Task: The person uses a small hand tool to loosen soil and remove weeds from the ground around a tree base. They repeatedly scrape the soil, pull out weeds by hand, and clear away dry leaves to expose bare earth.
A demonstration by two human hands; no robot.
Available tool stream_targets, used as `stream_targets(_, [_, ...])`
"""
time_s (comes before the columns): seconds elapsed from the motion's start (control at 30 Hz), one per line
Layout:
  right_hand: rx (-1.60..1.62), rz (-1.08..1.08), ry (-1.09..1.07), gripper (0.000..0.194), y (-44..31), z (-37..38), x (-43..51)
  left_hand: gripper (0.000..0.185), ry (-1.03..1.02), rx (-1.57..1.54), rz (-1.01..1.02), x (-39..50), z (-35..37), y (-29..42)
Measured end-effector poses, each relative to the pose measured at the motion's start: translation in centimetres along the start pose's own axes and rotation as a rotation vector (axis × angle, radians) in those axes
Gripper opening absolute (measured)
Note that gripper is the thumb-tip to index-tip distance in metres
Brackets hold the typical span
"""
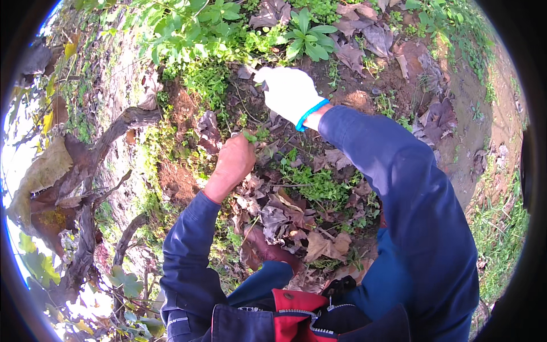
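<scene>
My bare left hand (233, 162) is curled into a fist just above the ground. Small green weed leaves (257, 136) and a thin stem stick out at its fingers. Farther forward and to the right is my right hand (290, 94), in a white knit glove with a blue cuff. Its fingers are curled, and a small dark thing shows at the fingertips. Glare on the glove hides whether it is gripped. Low green weeds (207, 85) grow beside and ahead of both hands. Below them lie dry brown leaves (273, 218).
A gnarled woody vine trunk (124, 122) with branches rises on the left, with a large dried leaf (42, 171) hanging from it. A broad-leaved weed (308, 36) stands ahead. Bare soil (461, 115) and grass (500, 243) lie to the right. My bent knees are below.
</scene>
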State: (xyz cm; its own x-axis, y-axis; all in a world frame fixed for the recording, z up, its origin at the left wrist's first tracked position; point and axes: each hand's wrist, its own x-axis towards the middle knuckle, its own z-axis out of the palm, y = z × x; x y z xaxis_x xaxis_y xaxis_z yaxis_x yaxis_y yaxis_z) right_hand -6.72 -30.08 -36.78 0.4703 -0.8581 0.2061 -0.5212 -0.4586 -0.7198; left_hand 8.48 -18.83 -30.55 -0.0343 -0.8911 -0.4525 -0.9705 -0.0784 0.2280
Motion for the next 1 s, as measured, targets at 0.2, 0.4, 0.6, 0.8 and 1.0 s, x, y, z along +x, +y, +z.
stream_targets(0.2, [0.165,-0.061,0.040,0.022,-0.4,-2.2,1.0,0.015,0.397,0.087,-0.056,5.0,-1.9,1.1])
stream_targets(0.4, [0.228,0.257,0.078,0.015,1.1,-3.9,-7.2,0.044,0.386,0.226,-0.080,7.3,-3.2,1.9])
stream_targets(0.6, [0.156,0.108,0.060,0.015,4.3,-3.2,-0.4,0.039,0.354,0.193,0.134,10.3,-1.7,2.7])
stream_targets(0.8, [0.150,0.066,-0.019,0.015,4.3,-4.7,-1.9,0.084,0.097,0.474,0.328,16.8,-1.3,1.7])
stream_targets(1.0, [0.174,0.182,-0.145,0.021,4.2,-6.7,-7.4,0.039,0.211,0.662,0.016,18.1,-1.1,-0.5])
